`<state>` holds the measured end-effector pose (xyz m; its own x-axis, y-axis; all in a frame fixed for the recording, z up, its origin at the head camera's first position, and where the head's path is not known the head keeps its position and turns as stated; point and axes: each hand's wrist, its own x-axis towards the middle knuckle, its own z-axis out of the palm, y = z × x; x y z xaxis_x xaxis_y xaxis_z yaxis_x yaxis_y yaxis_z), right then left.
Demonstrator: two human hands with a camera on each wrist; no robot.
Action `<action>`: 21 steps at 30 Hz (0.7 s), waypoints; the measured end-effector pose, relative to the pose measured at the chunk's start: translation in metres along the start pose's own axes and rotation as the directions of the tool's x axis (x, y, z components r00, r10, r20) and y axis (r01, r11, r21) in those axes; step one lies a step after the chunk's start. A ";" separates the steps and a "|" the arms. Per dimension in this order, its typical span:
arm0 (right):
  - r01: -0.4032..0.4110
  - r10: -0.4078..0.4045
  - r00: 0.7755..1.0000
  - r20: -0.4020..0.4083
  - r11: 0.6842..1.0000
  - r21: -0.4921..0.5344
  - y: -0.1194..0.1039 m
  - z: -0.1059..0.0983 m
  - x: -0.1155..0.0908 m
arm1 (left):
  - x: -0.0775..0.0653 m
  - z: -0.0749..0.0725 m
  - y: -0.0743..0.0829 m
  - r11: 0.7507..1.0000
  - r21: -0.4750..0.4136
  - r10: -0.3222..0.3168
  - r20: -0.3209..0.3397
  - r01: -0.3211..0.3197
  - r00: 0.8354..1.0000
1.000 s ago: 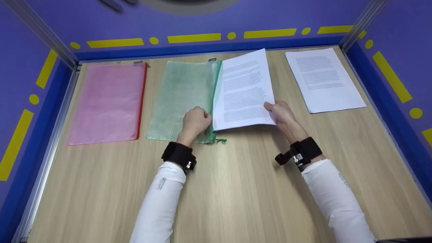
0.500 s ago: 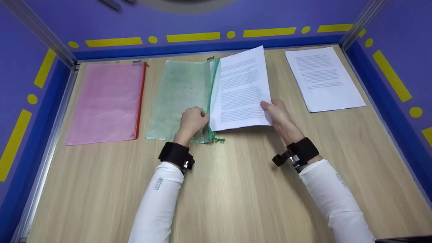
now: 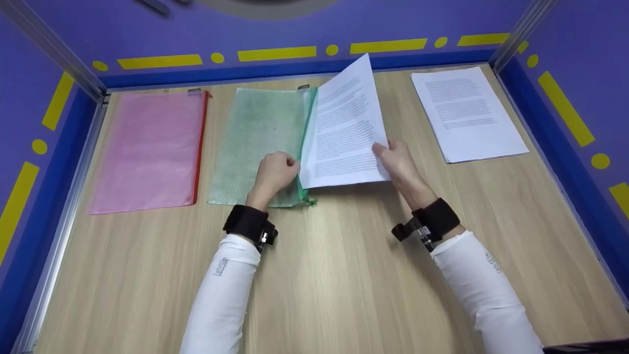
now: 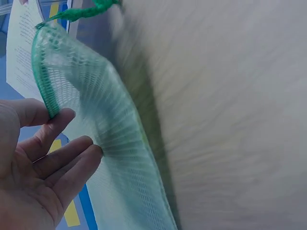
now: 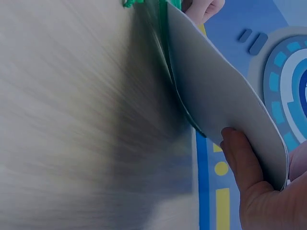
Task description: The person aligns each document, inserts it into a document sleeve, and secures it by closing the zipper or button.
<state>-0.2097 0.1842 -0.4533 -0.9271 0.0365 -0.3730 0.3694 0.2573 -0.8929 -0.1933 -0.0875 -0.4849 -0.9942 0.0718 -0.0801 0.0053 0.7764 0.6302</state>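
Note:
My left hand (image 3: 276, 172) pinches the open edge of a green mesh zipper pouch (image 3: 263, 125) between thumb and index finger; the left wrist view shows that edge lifted. My right hand (image 3: 399, 160) grips a stack of printed sheets (image 3: 346, 132) by its right edge, thumb on top and fingers underneath. The stack is tilted and bowed, its far right corner raised off the table. Its left edge lies at the pouch's mouth; how far it reaches inside is hard to tell. In the right wrist view, the blank underside of the sheets (image 5: 218, 86) shows above my fingers.
A pink mesh zipper pouch (image 3: 150, 152) with a red zipper lies flat at the left. Another stack of printed sheets (image 3: 469, 115) lies at the back right. Blue-purple panels (image 3: 275, 37) with yellow marks border the wooden table (image 3: 334, 275) at the back and sides.
The right hand has moved left, bringing the sheets further toward the green pouch and tilting them more steeply. The left hand keeps its pinch on the pouch edge, shifted slightly left in view.

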 end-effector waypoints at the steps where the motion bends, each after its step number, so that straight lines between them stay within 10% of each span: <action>1: 0.000 0.000 1.000 0.001 1.000 0.005 -0.001 0.001 -0.001 | 0.000 -0.001 0.000 1.000 -0.003 0.003 -0.003 -0.003 1.000; 21: -0.026 0.023 0.999 0.041 0.998 0.065 0.002 0.003 0.003 | -0.002 -0.006 0.007 0.999 -0.048 -0.026 -0.093 0.022 0.995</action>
<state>-0.2117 0.1823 -0.4564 -0.9150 0.0032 -0.4033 0.3963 0.1933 -0.8975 -0.1923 -0.0857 -0.4752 -0.9997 -0.0071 -0.0246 -0.0217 0.7471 0.6644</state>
